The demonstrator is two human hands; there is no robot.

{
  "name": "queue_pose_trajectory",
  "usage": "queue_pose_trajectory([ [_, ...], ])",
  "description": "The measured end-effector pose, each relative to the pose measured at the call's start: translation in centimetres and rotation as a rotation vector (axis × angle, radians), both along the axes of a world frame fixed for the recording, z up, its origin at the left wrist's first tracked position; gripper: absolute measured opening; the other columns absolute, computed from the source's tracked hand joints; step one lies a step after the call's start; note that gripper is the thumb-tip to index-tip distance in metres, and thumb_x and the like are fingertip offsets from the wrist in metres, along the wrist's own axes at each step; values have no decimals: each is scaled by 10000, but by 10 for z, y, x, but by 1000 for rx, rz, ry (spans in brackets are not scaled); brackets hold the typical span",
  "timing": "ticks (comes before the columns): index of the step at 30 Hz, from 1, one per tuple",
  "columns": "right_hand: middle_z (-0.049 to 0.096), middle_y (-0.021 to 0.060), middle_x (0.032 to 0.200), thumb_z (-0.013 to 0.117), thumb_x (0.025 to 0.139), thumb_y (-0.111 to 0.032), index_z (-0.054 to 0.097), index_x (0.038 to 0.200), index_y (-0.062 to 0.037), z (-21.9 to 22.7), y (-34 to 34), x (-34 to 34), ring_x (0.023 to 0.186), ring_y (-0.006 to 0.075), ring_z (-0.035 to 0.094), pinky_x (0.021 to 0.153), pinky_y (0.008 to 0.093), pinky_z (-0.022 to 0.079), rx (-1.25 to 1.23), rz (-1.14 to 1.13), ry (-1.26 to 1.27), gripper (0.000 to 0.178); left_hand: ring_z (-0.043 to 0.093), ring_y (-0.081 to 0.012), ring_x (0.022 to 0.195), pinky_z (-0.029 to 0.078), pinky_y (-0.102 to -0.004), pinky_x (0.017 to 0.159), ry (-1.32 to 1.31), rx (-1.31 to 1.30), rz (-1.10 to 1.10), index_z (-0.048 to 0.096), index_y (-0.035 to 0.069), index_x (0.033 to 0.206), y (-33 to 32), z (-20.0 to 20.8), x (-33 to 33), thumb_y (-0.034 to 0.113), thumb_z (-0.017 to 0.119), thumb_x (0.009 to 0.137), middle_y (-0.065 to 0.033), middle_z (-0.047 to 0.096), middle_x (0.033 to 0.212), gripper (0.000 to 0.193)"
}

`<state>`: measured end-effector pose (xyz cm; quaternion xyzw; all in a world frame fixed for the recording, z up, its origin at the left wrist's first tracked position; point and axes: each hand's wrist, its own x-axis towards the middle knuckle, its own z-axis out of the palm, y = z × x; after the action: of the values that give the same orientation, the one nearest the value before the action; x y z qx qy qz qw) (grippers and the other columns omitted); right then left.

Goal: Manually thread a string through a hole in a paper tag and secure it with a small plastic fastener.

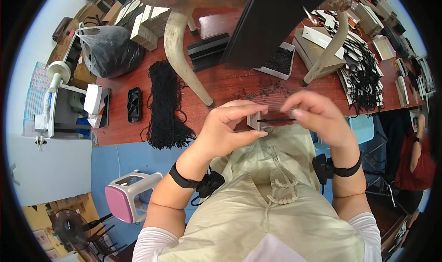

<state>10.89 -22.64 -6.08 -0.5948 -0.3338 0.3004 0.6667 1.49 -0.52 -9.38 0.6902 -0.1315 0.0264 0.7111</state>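
Note:
Above the table's front edge, my left hand [228, 126] pinches a small pale card-like piece [254, 121] between thumb and fingers. A thin black cord [276, 120] runs from that piece to my right hand [322, 117]. The right fingers are bent together around the cord's end and partly smeared by motion. Small black pieces [264, 90] lie scattered just beyond my hands. To the left stretches a thick bundle of black cords [165, 105]. Far right, more black cords [361, 66] lie attached to pale cards.
A stool with curved legs [177, 50] stands on the red table [119, 89], with a dark panel [271, 25] before it. Beneath is an open white box [287, 73] of black bits. Leftward are a black compartment tray [134, 104] and a filled plastic bag [110, 50]. Another person [416, 163] sits right.

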Motion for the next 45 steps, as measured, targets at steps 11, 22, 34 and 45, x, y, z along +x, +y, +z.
queue_pose_trajectory([
  [11, 518, 51, 617, 580, 877, -158, 594, 737, 12, 27, 19, -7, 574, 122, 464, 523, 293, 362, -328, -35, -239, 220, 618, -181, 915, 504, -298, 795, -107, 303, 87, 648, 32, 1118, -10, 3, 2, 23, 778, 659, -98, 655, 1010, 477],
  [22, 583, 13, 655, 621, 865, -164, 608, 789, -2, 16, 13, -11, 592, 65, 475, 529, 243, 377, -354, -67, -229, 179, 617, -256, 847, 515, -321, 707, -241, 523, 171, 645, 57, 1121, -21, 12, 5, 95, 751, 675, -110, 626, 995, 460],
  [34, 510, -71, 611, 614, 800, -184, 606, 779, -122, 39, -153, 56, 442, -2, 421, 383, 158, 294, -461, -791, -167, 66, 559, -213, 612, 448, -310, 562, 105, 969, 226, 662, 18, 790, 77, 17, -36, 97, 730, 716, -82, 599, 712, 128],
  [45, 607, 76, 1079, 562, 899, -85, 501, 1253, -24, -7, -118, 112, 614, 45, 510, 454, 141, 336, -98, -1196, -130, 365, 577, -312, 899, 486, -397, 734, 86, 1169, 789, 608, 73, 970, 103, -31, -12, 180, 700, 759, -114, 574, 911, 254],
])
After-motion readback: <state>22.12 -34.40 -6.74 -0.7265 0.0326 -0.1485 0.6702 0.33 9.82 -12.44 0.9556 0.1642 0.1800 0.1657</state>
